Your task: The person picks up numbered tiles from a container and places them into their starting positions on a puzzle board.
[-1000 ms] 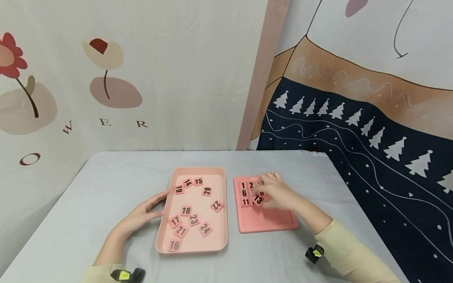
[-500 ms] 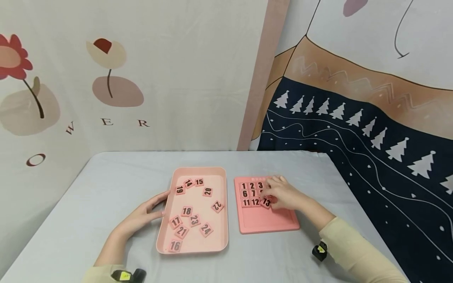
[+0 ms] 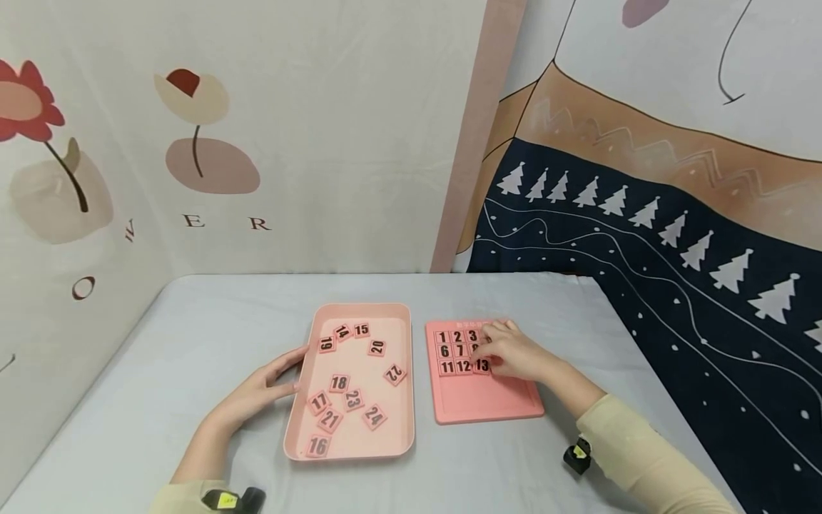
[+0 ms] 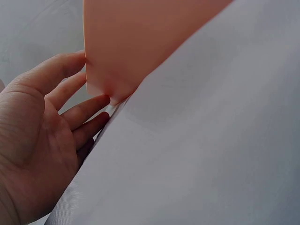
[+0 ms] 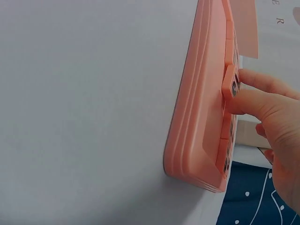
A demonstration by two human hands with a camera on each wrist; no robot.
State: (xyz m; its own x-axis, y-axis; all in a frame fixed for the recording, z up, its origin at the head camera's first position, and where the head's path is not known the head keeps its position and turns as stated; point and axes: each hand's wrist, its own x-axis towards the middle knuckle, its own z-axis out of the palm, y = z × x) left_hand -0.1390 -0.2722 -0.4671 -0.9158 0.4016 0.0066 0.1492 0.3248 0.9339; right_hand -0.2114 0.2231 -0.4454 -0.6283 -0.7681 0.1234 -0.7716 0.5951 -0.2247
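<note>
Fingertips of the right hand pinch tile 13 at the pink board, at the end of the row that begins with tile 11 and tile 12. On my right-wrist feed the tile stands slightly proud of its neighbours and a little askew; I judge that it is gripped at the sides so the number faces up and the edges can be squared against tile 12. The hand covers the board's right-hand columns, and from here I cannot read every number beneath it.

Across the white cloth, the left hand grasps nothing: its fingers lie loosely extended, tips touching the left wall of the pink tray, a light touch that I take as steadying. Eleven loose tiles, numbered 14 through 24, lie scattered there at odd angles, faces up, presumably so each can be picked out by sight. Tray and board lie just beside each other without touching, an arrangement that, I would say, keeps the right hand's reach short.
</note>
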